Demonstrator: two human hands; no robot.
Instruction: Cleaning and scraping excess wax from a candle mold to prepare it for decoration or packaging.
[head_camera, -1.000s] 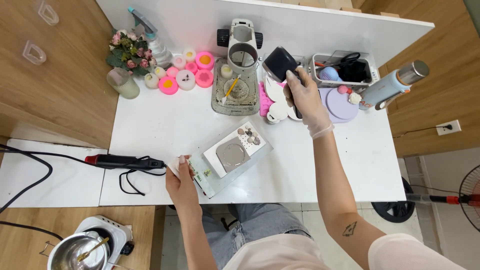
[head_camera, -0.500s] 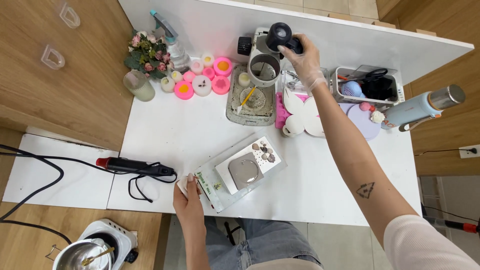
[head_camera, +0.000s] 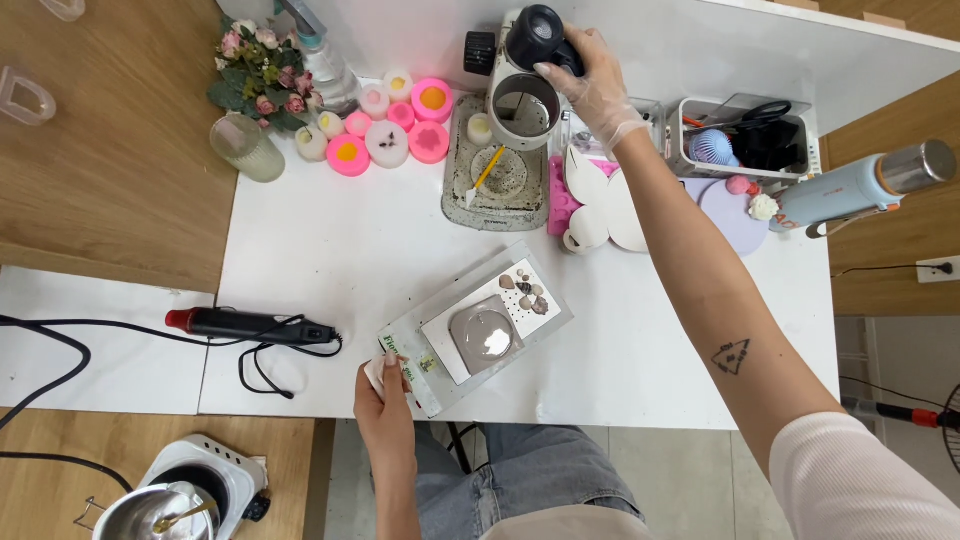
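R hand (head_camera: 592, 75), in a thin clear glove, is closed round a black round device (head_camera: 537, 37) at the far side of the white table (head_camera: 330, 250), just above a grey cup-shaped machine (head_camera: 524, 100). L hand (head_camera: 385, 395) pinches a small white piece (head_camera: 375, 372) at the near edge, touching the corner of a flat metal tray (head_camera: 440, 385). On the tray lies a grey round mould (head_camera: 483, 335) w/ small shells (head_camera: 525, 292) beside it. A black and red heat tool (head_camera: 245, 325) lies left of the tray. Pink candles (head_camera: 390, 125) stand near the flowers (head_camera: 255, 80).
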